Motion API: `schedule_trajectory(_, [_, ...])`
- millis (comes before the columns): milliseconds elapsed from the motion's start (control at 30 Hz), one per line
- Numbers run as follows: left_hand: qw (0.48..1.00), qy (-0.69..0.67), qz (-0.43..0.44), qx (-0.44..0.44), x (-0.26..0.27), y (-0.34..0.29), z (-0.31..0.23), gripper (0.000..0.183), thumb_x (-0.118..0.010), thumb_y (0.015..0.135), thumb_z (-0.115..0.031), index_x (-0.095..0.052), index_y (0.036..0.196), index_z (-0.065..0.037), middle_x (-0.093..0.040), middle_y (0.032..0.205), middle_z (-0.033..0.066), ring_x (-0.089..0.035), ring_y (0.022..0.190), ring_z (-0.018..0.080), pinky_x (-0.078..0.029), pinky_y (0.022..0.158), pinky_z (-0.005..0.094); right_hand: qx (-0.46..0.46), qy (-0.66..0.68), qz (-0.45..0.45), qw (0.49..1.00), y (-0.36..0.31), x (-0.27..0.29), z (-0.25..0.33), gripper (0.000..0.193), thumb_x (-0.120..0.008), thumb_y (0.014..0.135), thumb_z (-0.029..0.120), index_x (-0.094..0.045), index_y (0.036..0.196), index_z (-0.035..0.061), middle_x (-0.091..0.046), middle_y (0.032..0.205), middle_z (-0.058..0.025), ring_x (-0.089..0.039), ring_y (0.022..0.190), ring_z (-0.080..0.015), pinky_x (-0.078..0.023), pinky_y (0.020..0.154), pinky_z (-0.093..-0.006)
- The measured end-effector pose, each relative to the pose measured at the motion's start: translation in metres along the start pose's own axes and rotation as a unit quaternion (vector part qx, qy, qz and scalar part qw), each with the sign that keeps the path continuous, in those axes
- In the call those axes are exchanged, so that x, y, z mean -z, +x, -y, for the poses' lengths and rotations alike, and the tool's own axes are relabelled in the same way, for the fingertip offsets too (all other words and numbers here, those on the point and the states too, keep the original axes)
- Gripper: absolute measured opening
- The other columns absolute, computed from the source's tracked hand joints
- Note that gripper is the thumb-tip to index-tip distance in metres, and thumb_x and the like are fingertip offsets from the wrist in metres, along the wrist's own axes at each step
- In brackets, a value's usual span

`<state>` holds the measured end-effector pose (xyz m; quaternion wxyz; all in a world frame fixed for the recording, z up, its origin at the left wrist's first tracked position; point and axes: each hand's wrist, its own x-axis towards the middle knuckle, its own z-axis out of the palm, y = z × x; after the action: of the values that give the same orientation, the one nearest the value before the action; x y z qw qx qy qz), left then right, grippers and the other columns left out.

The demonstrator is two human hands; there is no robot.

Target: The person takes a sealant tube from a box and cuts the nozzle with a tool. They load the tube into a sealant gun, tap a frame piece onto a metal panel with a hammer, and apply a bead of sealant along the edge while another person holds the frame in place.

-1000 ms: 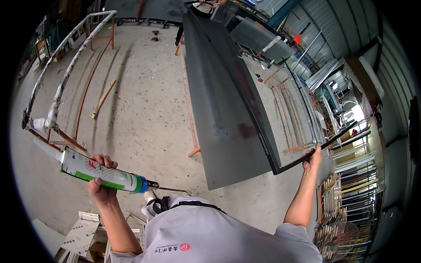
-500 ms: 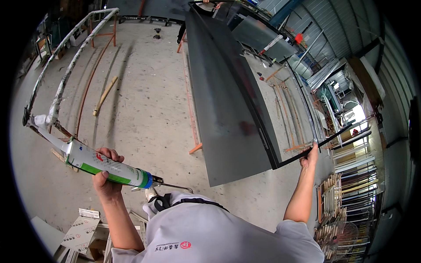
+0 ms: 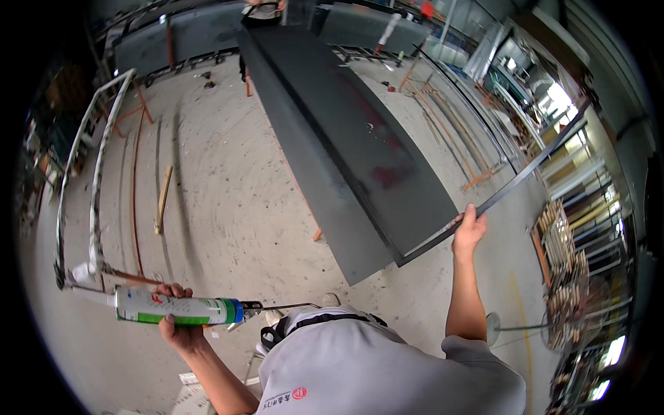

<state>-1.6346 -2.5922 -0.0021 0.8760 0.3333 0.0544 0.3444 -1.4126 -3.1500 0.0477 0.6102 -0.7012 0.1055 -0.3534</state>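
Note:
In my left hand [image 3: 178, 319] is a caulking gun [image 3: 252, 306] loaded with a white and green sealant cartridge [image 3: 173, 306]; its pale nozzle points left. My fingers wrap round the cartridge. My right hand [image 3: 470, 232] grips the short end bar of a long dark metal frame [image 3: 439, 238]. The frame's long side bar runs away from me over a large dark grey panel [image 3: 408, 180], which has reddish smears. Whether that bar touches the panel I cannot tell. At the far end stands another person [image 3: 263, 12], partly cut off by the upper edge.
A white-wrapped rack frame [image 3: 97, 187] stands at the left. A wooden stick [image 3: 163, 200] lies on the concrete floor beside it. Farther right are orange trestles [image 3: 477, 180], a standing fan [image 3: 564, 315] and stacked wooden lengths [image 3: 553, 242]. Small tools [image 3: 207, 79] lie on the far floor.
The dark frame's long bar has shifted left across the panel, away from its right side. My view has turned, and the caulking gun now lies closer to level.

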Motion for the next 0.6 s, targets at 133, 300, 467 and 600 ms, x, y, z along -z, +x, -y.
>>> schedule_trajectory(133, [0.999, 0.003, 0.03, 0.019, -0.006, 0.005, 0.0, 0.061, -0.079, 0.067, -0.024, -0.047, 0.115, -0.004, -0.05, 0.101, 0.0055, -0.051, 0.096, 0.0211, -0.045, 0.086, 0.0369, 0.077, -0.047, 0.016, 0.996, -0.06, 0.004, 0.003, 0.02, -0.063, 0.094, 0.016, -0.048, 0.096, 0.0033, -0.055, 0.071, -0.0028, -0.055, 0.058, -0.0135, -0.047, 0.056, -0.0289])
schedule_trajectory(300, [0.993, 0.016, 0.094, 0.067, -0.003, 0.025, 0.022, 0.061, -0.079, 0.071, -0.025, -0.051, 0.121, -0.004, -0.056, 0.11, 0.005, -0.055, 0.101, 0.0225, -0.047, 0.09, 0.0396, 0.137, -0.175, 0.004, 0.975, -0.121, 0.008, -0.01, 0.029, -0.07, 0.085, 0.016, -0.05, 0.101, 0.0012, -0.058, 0.076, -0.0064, -0.06, 0.066, -0.0204, -0.05, 0.064, -0.0341])
schedule_trajectory(467, [0.99, 0.039, 0.085, 0.106, -0.045, 0.028, 0.065, 0.052, -0.078, 0.063, -0.019, -0.055, 0.108, -0.005, -0.057, 0.102, 0.0103, -0.059, 0.093, 0.0252, -0.05, 0.084, 0.0438, 0.138, -0.184, 0.062, 0.971, -0.154, 0.0, -0.03, 0.034, -0.074, 0.082, 0.016, -0.05, 0.102, 0.0019, -0.059, 0.079, -0.0084, -0.062, 0.07, -0.025, -0.052, 0.068, -0.0364])
schedule_trajectory(600, [0.963, 0.1, 0.173, 0.179, -0.079, 0.003, 0.097, 0.057, -0.081, 0.06, -0.021, -0.055, 0.108, -0.006, -0.058, 0.1, 0.0111, -0.061, 0.094, 0.0279, -0.052, 0.089, 0.0462, 0.086, -0.202, 0.095, 0.971, -0.175, -0.002, -0.043, 0.037, -0.075, 0.081, 0.016, -0.05, 0.104, 0.0008, -0.06, 0.083, -0.0093, -0.063, 0.076, -0.0258, -0.052, 0.072, -0.038])
